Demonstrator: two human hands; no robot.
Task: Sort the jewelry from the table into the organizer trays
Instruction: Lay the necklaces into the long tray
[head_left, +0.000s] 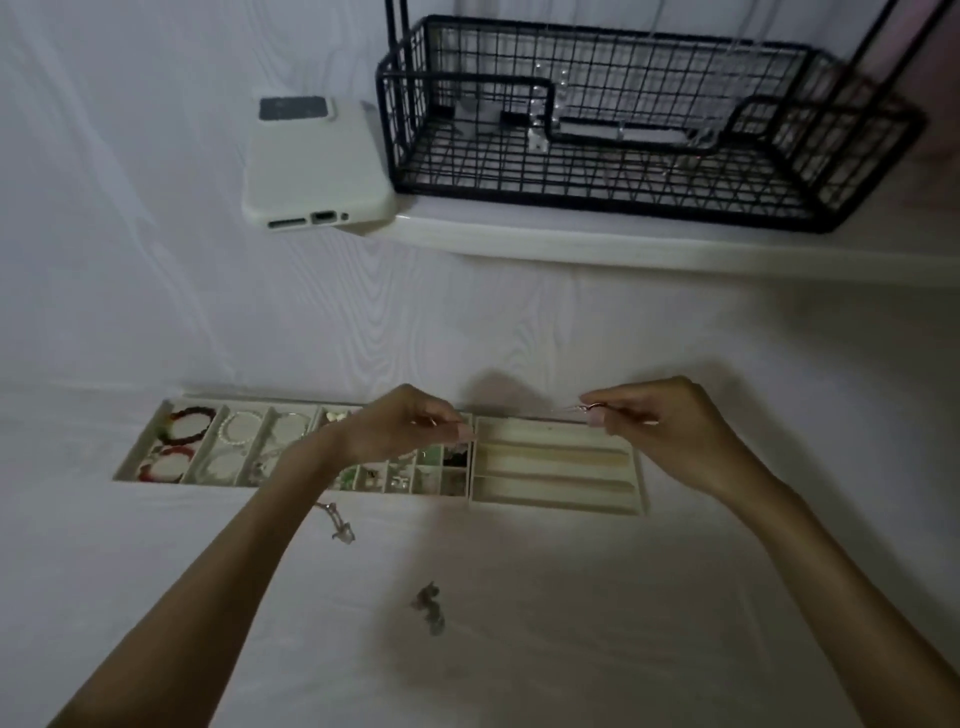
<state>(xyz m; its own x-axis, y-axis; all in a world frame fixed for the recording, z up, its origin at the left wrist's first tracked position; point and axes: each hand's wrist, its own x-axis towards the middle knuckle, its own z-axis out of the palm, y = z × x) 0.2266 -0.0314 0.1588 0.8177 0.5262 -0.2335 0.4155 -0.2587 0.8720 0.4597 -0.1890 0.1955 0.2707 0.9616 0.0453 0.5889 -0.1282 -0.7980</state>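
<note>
Both hands are up over the organizer trays now, and it looks like a thin chain (566, 410) is stretched between them, though it is so fine and the light so dim that only a short glinting bit near the right hand (660, 431) shows clearly. That right hand pinches one end between thumb and fingertips, the other fingers curled in; the left hand (410, 426) is pinched closed too, on what I judge to be the other end, though the thing itself is too small to make out. Just beneath and between the hands sits the long-slot tray (558, 467), its channels bare, and that reads as the target. To do this well: keep the chain taut and straight, line it up along one slot, lower both ends together so it doesn't bunch or kink, and let go only once it lies flat. Under the left hand, the small-compartment tray (415, 478) already holds pieces. Nearer the person than the left hand, two loose pieces wait on the counter (571, 623): a pale pendant piece (340, 527) and a dark cluster (430, 608).
</note>
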